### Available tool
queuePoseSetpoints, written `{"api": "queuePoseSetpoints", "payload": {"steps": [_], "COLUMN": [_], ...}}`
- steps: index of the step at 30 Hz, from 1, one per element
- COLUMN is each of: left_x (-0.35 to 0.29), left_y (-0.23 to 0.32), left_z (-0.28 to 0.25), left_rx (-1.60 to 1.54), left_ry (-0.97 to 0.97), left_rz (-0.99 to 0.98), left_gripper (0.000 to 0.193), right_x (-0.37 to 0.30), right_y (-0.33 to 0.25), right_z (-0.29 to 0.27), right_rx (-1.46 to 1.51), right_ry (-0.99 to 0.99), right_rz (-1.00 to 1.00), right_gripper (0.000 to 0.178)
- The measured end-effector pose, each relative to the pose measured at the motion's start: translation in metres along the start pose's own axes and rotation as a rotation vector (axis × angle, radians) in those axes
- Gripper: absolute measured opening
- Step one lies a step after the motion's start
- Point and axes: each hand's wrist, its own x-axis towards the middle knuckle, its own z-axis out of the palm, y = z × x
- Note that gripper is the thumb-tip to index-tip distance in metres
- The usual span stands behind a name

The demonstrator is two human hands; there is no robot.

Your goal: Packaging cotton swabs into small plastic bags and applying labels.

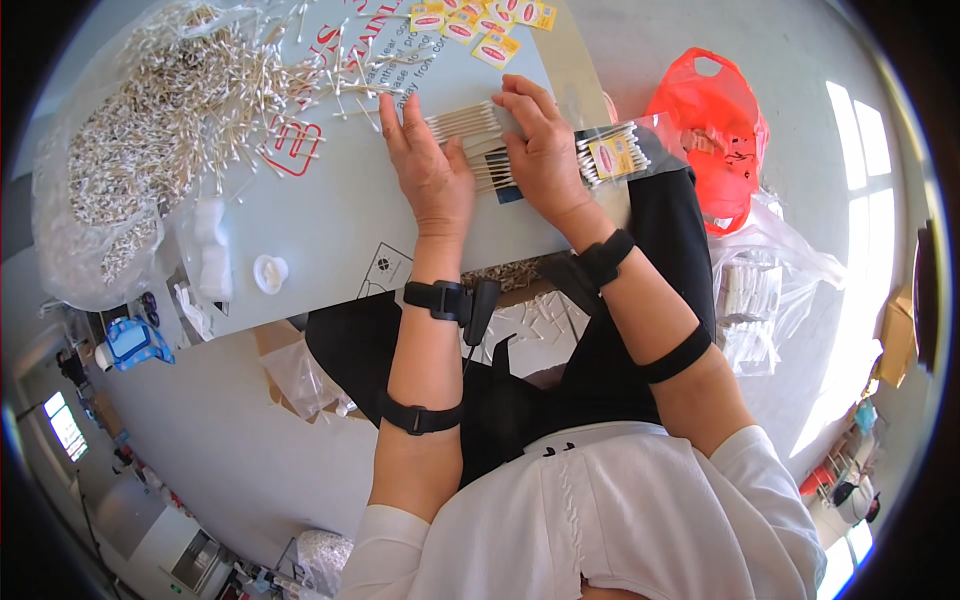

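Observation:
Cotton swabs (463, 122) lie side by side in a row on the tabletop, between my two hands. My left hand (430, 170) stands at their left ends, its fingers stretched out and the thumb close to the row. At their right ends is my right hand (545, 150), fingers bent but apart; some of its fingertips are hard to make out. Below my right hand, a clear plastic sleeve (658, 135) of swabs lies across the table edge, with a yellow and white card (613, 156) in it. More swabs show between my wrists, partly hidden.
A big clear bag (50, 225) spills loose swabs (170, 110) over the table's left. Yellow cards (495, 48) lie at the far side. A small white cup (270, 273) stands near the front edge. A red plastic bag (715, 125) and packed swab bundles (750, 295) are at right.

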Motion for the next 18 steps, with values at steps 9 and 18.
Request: {"api": "queuePoseSetpoints", "payload": {"steps": [9,18], "left_x": [0.008,0.001], "left_y": [-0.002,0.005], "left_z": [-0.001,-0.003], "left_rx": [-0.809,-0.953], "left_ry": [0.062,0.197], "left_rz": [-0.23,-0.289], "left_gripper": [0.055,0.052], "right_x": [0.007,0.005], "right_y": [-0.002,0.0], "right_z": [0.008,0.014], "right_rx": [0.391,0.643], "right_ry": [0.098,0.105], "right_rz": [0.09,0.229], "right_gripper": [0.029,0.034]}}
